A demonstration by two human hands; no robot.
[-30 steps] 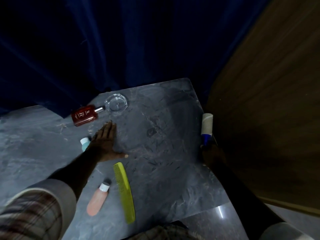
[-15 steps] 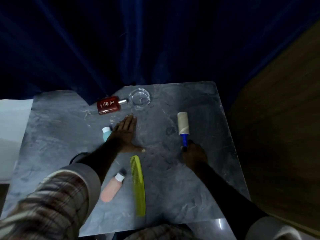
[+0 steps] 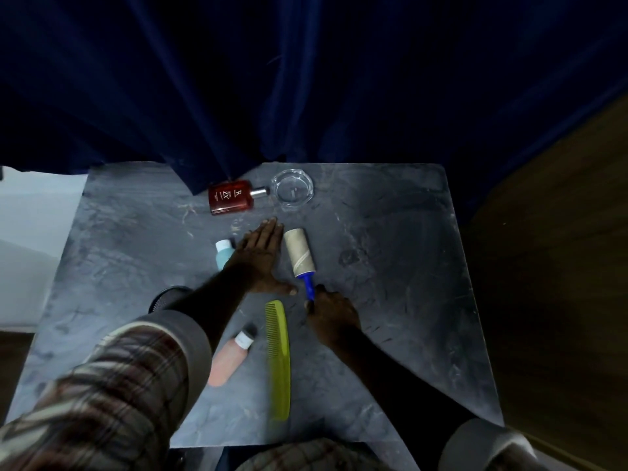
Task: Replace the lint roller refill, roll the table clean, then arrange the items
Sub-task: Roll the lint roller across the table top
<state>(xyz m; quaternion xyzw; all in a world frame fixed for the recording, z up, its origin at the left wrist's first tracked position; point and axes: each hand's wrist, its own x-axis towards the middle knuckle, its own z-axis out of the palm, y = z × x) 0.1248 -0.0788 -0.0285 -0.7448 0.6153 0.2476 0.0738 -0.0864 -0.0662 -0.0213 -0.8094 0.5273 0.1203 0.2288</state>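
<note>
A lint roller [image 3: 299, 254] with a beige roll and a blue handle lies on the grey marble table [image 3: 390, 300] near its middle. My right hand [image 3: 331, 316] grips the blue handle from the near side. My left hand [image 3: 263, 258] lies flat on the table with fingers straight, just left of the roll. A yellow-green comb [image 3: 279, 358] lies near the front. A pink bottle [image 3: 229, 360] lies to the left of the comb. A small teal bottle [image 3: 225, 253] stands partly hidden behind my left wrist.
A red perfume bottle [image 3: 232, 196] lies on its side at the back, next to a clear glass dish [image 3: 293, 188]. A dark blue curtain [image 3: 306, 79] hangs over the table's far edge. A dark round object [image 3: 166, 297] shows under my left forearm. Wooden floor [image 3: 560, 266] lies to the right.
My right hand has carried the lint roller from the table's right edge leftward to beside my left hand. My left hand has stayed flat in place. The camera view shifted.
</note>
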